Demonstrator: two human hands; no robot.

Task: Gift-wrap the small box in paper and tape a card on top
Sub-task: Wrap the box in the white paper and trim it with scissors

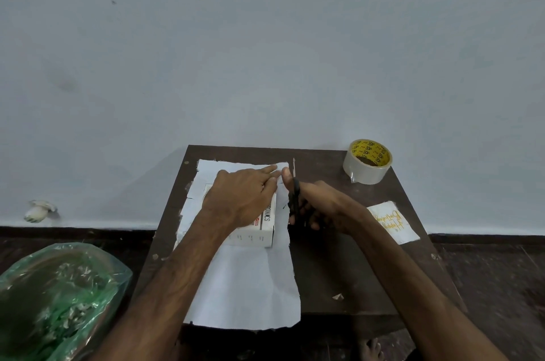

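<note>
Head view: the small box (259,230) sits in the middle of the frame on a white paper sheet (250,287) laid over a dark table (339,266). The left hand (240,198) lies flat on the box, its fingers stretched out to the sheet's upper edge. The right hand (321,207) grips black scissors (294,192), blades pointing up along the sheet's right edge, just beside the left fingertips.

From here the blades could likely nick those fingertips. A wandering cut could leave too little paper to cover the box. The sheet overhangs the table's lower edge and might slide if the pressing hand lifts.

Count: one box, one sheet, one pair of scissors, one tape roll (367,163) at upper right, one card (392,222) at right, one paper scrap (338,297).
</note>
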